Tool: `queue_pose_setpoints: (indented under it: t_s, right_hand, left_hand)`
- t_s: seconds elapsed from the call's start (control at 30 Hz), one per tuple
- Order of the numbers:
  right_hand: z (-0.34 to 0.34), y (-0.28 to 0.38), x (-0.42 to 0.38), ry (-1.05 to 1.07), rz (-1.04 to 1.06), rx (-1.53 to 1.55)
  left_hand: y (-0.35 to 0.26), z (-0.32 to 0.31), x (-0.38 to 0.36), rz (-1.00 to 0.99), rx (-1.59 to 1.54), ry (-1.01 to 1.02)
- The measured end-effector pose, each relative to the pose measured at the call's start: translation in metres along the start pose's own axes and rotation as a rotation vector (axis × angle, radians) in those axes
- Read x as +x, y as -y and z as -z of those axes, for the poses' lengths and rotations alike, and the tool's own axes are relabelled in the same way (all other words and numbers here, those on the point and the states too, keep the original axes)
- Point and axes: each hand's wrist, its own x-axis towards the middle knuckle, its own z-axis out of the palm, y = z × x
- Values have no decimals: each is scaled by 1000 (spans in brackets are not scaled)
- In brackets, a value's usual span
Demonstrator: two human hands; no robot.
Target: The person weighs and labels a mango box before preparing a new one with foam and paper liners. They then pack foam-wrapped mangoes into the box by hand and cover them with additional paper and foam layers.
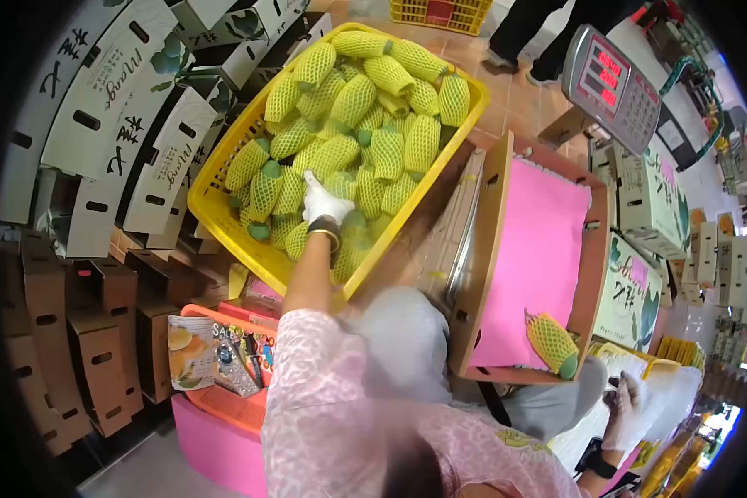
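Left hand [324, 203]: white-gloved, arm stretched out into the yellow crate [216, 217], fingers closing narrowly among the netted mangoes [353, 100]; whether one fruit is already gripped cannot be told. A dark band sits at the wrist.

Netted mangoes: green fruit, each sleeved in yellow foam mesh, presumably to guard the skin in the heap. They fill the crate, piled highest toward its far corner.

Yellow crate: slatted plastic, tilted toward the person, its near edge lowest, which seems to bring the fruit within reach.

Right hand [627, 407]: white-gloved, low at the near right, beside white wrapping material; its grip is blurred and cannot be judged.

Cardboard box [494, 249]: open, lined with pink paper [539, 249], standing just right of the crate. One single netted mango [554, 342] lies in its near corner, apart from the rest.

Weighing scale [612, 87]: red digits lit, beyond the box's far edge.

Flat-packed cartons [108, 116]: printed, stacked upright along the left of the crate.

Orange tray [224, 402]: near left, holding labels and small packets.
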Motion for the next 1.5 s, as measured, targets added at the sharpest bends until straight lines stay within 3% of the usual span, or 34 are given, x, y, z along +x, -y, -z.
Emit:
queue_pose_setpoints:
  t_s: [0.1,0.13,0.2,0.27,0.3,0.37,0.4,0.43,0.47,0.53,0.6,0.67,0.73,0.83,0.87,0.97,1.07,1.13,1.17,1.2,1.27,1.33,1.5]
  right_hand:
    - [-17,16,8,78,65,-58]
    - [-28,25,9,135,123,-88]
    - [-56,40,13,249,217,-135]
    - [-100,59,8,405,206,33]
    - [-120,53,9,499,279,-13]
    - [-165,58,-9,793,481,9]
    - [-186,65,-22,885,486,83]
    - [-210,49,-28,927,645,247]
    - [-218,42,-42,1036,377,461]
    - [-221,34,-67,1126,-136,844]
    - [-211,11,-76,1000,-11,726]
    - [-203,-17,-79,873,261,623]
    - [-182,-28,-76,881,337,383]
    - [-169,-30,-66,828,519,526]
    - [-157,-15,-61,983,289,785]
    - [-126,11,-30,998,268,676]
    - [-107,21,12,933,323,523]
    - [-98,27,31,665,578,-50]
    - [-99,27,33,516,659,-361]
    - [-103,26,32,515,665,-363]
    - [-116,22,28,547,718,-865]
    - [-137,3,31,535,649,-893]
    - [-148,-8,30,505,748,-1358]
  left_hand:
    - [14,18,-7,-262,-218,-20]
    - [34,11,11,-304,-572,208]
    - [23,50,-33,-193,-902,398]
    - [18,80,-69,-316,-1071,551]
    - [20,81,-78,-408,-1235,693]
    - [7,90,-137,-407,-1378,746]
    - [0,89,-170,-384,-1527,804]
    - [1,85,-193,-421,-1459,841]
    - [5,78,-214,-454,-1390,884]
    - [11,62,-252,-555,-1146,699]
    - [-5,55,-289,-637,-1368,834]
    - [2,38,-303,-468,-1460,908]
    - [11,19,-302,-478,-1414,928]
    - [-4,8,-331,-499,-1710,1145]
    - [-6,10,-330,-520,-1576,1123]
    - [-19,7,-318,-547,-1264,910]
    - [-55,5,-298,-854,-891,689]
    - [-60,-3,-269,-1022,-138,132]
    - [-61,-5,-263,-988,13,142]
    - [-64,-13,-263,-915,95,185]
    - [-69,-28,-257,-744,294,319]
    - [-73,-38,-254,-731,420,398]
    - [-77,-39,-255,-698,454,420]
